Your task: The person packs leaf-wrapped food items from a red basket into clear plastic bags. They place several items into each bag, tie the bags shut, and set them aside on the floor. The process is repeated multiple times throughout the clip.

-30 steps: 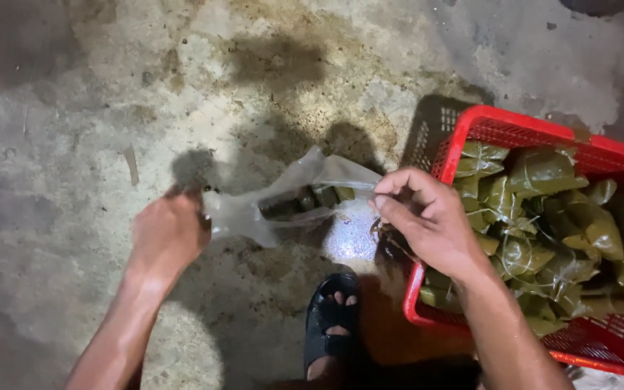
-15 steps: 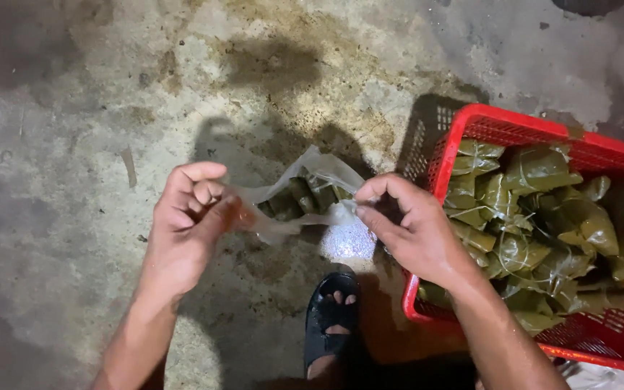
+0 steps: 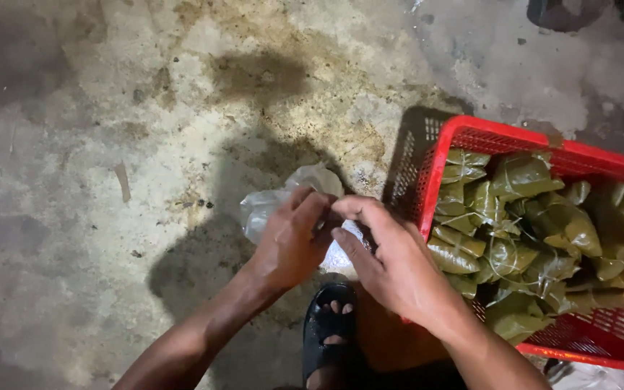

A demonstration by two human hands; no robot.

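Note:
My left hand [image 3: 292,242] and my right hand [image 3: 391,260] meet low in the middle of the head view, fingers pinched together on the top of a clear plastic bag [image 3: 283,198]. The bag bulges out above and to the left of my hands; what it holds is hidden behind them. Just right of my hands stands a red plastic basket [image 3: 543,141] filled with several green leaf-wrapped parcels [image 3: 521,217] tied with string.
The ground is stained, rough concrete [image 3: 110,144]. My foot in a black sandal [image 3: 330,328] rests below my hands, beside the basket. A bit of pale plastic [image 3: 601,377] shows at the bottom right corner.
My hands were apart, stretching the bag's mouth wide. They have come together at the middle, gathering the bag's top between the fingers.

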